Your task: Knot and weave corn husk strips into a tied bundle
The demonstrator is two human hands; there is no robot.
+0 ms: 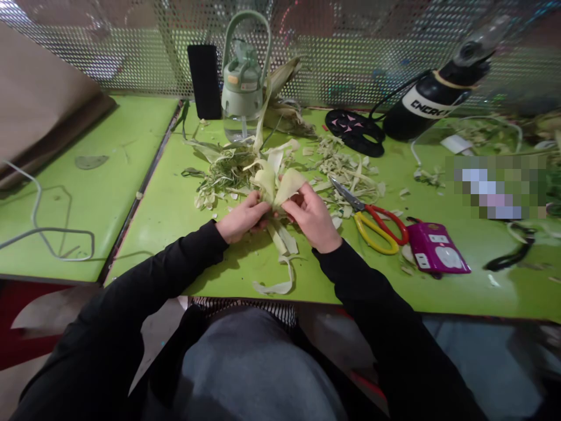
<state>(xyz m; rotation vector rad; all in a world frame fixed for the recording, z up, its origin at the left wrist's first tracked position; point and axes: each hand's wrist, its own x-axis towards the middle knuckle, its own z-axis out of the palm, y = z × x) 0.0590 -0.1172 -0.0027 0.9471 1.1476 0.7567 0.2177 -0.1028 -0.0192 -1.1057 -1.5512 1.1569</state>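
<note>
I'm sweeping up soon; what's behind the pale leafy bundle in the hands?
Beyond the pale leafy bundle, green shreds lie on the table, with the water bottle farther back. The pale leafy bundle hides anything directly behind it.

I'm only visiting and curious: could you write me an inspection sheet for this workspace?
Surface: green table, littered with scraps; dark seam at left.
Job's things: pale leafy bundle in hand; scissors with red and yellow handles lie to its right.
Clutter: leafy scraps, green-topped bottle, black bottle, purple item; a pixelated patch at right, unreadable.
Hands: left hand and right hand both hold the bundle.
Cables: pale cable at left, white cable at right.
Surroundings: perforated screen behind; brown sheet at left.
</note>
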